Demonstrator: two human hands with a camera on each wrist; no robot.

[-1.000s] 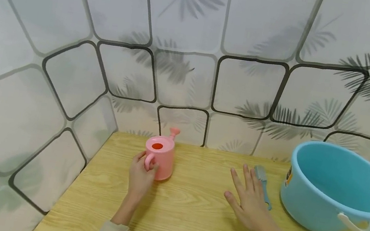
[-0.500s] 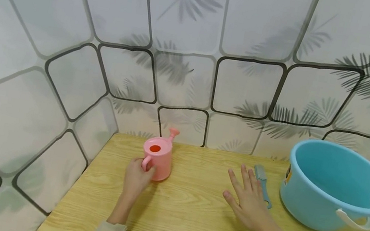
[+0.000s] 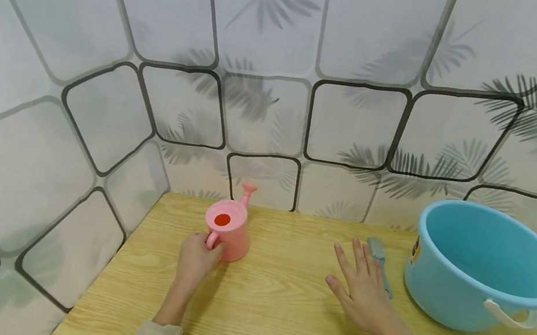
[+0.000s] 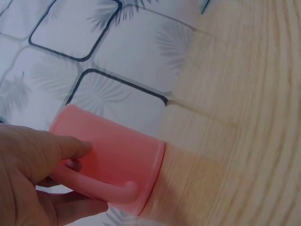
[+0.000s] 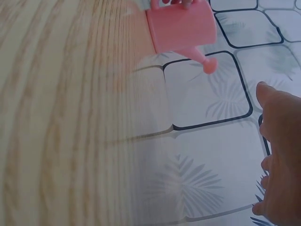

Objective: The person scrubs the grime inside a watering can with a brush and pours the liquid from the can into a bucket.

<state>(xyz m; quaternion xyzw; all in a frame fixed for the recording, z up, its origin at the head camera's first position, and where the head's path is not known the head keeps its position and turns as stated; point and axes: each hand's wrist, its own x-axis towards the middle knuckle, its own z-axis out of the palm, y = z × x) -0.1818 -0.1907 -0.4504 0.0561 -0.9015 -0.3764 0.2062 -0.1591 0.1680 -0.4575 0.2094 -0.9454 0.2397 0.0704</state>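
A pink watering can (image 3: pixel 236 238) with a round red opening on top stands on the wooden table, its spout pointing to the back wall. My left hand (image 3: pixel 194 261) holds it by the handle; in the left wrist view the thumb (image 4: pixel 75 147) lies along the upper end of the handle (image 4: pixel 94 187) and other fingers curl beneath. To the right, my right hand (image 3: pixel 367 300) is spread with straight fingers, palm down, holding nothing. Just beyond its fingers lies a grey-blue brush (image 3: pixel 376 248), its handle partly hidden by the hand.
A large light-blue bucket (image 3: pixel 458 300) with a white handle (image 3: pixel 508 317) stands at the right of the table (image 3: pixel 279 298). Patterned wall covering (image 3: pixel 267 109) rises behind the table and on the left.
My left hand has shifted slightly down and left at the watering can's handle, and the can leans its top a little towards me. The right hand stays nearly still. The head view has shifted slightly.
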